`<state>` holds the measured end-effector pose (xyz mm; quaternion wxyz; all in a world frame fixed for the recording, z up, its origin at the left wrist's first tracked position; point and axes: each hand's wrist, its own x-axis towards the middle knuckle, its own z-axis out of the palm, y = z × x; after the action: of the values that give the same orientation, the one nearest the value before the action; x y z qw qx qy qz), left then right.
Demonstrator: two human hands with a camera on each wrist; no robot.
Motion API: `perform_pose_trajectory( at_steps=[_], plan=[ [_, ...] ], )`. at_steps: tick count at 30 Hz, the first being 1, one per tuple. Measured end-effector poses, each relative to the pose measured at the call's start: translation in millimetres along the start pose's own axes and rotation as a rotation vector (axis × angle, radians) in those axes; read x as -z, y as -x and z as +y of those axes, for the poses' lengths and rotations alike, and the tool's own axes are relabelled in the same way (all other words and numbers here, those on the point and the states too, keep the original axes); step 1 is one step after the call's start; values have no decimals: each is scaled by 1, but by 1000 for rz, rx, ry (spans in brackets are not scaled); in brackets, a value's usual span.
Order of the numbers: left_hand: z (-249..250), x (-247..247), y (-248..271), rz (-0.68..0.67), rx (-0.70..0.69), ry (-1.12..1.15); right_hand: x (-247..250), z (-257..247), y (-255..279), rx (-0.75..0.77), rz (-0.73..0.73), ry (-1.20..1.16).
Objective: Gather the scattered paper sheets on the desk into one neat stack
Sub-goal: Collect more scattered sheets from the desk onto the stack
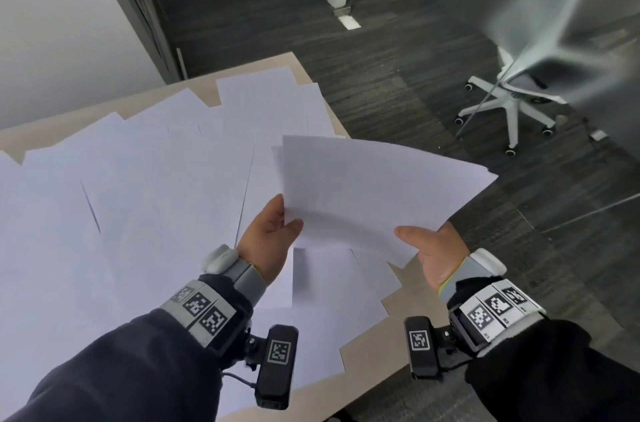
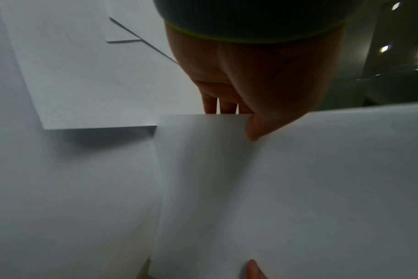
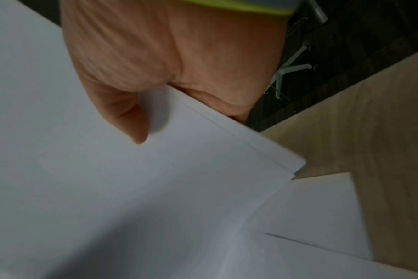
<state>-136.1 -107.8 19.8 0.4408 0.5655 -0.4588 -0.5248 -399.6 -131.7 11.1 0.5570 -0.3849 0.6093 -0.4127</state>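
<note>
Sleeves (image 1: 121, 373), paper-strewn desk (image 1: 408, 328), dark carpet (image 1: 398, 75).

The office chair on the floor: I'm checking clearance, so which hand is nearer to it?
Right. The right hand grips the held sheets at the desk's chair-side edge; the left hand holds their other corner, farther from the chair.

White paper sheets (image 1: 138, 200) scattered, overlapping across desk (image 1: 401, 314); several lifted.

Matt, smooth white paper sheets (image 1: 374, 193) between my hands above a pale wood-grain desk (image 3: 370, 117) with a dull finish, beside dark ribbed carpet (image 1: 398, 75) and a white plastic-looking chair base (image 1: 509, 110).
</note>
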Motion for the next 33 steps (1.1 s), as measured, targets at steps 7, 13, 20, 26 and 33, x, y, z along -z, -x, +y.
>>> perform_pose_trajectory(
  at_steps=[7,13,20,26,33],
  plan=[
    [-21,-8,-5,53,170,-361,2,10,-4,-88,45,83],
    [-18,7,-14,134,163,-139,-12,-1,-8,-61,-46,23],
    [-38,56,-20,136,369,-230,-51,24,-18,-212,-110,170],
    [-77,137,-12,270,354,-892,-71,44,-34,-279,-52,259],
    [-96,164,-4,125,545,-1156,-91,50,-41,-284,-73,292]
  ],
)
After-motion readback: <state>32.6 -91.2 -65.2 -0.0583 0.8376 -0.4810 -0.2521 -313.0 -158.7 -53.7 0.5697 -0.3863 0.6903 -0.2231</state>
